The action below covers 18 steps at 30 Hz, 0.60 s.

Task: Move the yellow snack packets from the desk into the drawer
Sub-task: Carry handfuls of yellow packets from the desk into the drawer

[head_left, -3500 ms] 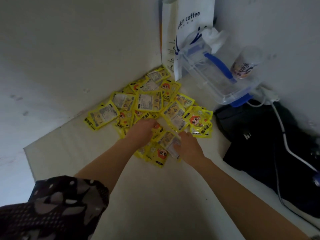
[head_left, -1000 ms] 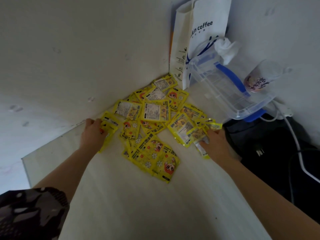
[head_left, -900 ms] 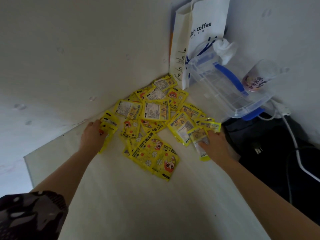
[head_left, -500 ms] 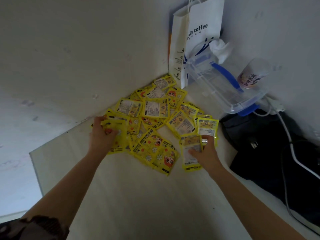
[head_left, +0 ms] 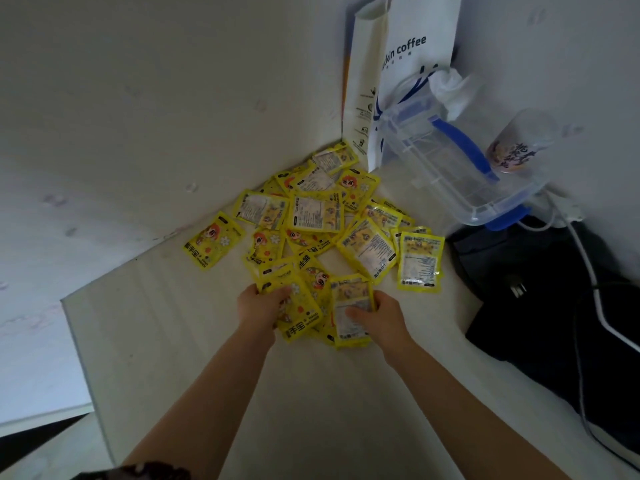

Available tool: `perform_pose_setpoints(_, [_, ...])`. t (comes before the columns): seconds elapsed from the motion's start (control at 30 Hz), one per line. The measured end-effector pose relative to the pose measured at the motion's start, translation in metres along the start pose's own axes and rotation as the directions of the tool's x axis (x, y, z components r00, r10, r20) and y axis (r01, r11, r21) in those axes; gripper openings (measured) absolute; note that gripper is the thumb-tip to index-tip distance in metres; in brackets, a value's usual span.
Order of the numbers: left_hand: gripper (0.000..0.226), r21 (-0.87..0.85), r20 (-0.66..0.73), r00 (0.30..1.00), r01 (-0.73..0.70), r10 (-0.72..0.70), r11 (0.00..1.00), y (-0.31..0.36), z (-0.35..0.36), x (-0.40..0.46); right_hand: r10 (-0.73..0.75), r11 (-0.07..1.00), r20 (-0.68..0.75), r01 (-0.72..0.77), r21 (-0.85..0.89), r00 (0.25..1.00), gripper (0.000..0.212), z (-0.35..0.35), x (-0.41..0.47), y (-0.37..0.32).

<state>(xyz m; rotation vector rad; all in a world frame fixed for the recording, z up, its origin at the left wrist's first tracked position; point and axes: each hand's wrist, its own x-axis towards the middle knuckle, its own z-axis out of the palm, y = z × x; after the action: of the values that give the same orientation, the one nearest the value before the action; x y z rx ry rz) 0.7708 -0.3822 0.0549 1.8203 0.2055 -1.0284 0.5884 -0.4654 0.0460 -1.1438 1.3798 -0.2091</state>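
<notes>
while both hands clutch yellow packets, clear box sits empty.

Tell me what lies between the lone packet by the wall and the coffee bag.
Head view: overlapping yellow packets fill the stretch from lone packet to coffee bag.

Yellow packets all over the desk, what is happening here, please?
A person is gathering the packets on the desk. The left hand grips a small bunch at the near edge of the pile, and the right hand holds another few beside it. Most packets lie loose toward the corner, next to a paper bag and a clear box. No drawer is in view.
</notes>
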Motion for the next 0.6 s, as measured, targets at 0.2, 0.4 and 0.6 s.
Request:
perform_pose_setpoints(0.2, [0.02,-0.028,0.006,0.999,0.045,-0.045,0.999,0.001,0.016,-0.001,0.026,0.999,0.011,-0.026,-0.032,1.0,0.03,0.006,0.004,0.0])
perform_pose_setpoints(0.4, [0.023,-0.021,-0.007,1.0,0.02,-0.021,1.0,0.004,0.031,-0.003,0.081,0.996,0.008,-0.081,-0.045,0.997,0.026,0.006,0.008,0.002])
perform_pose_setpoints(0.6, [0.025,0.038,-0.041,0.999,0.029,-0.028,0.999,0.009,0.042,-0.002,0.111,0.994,-0.051,-0.111,-0.006,0.993,0.028,0.0,0.008,0.007])
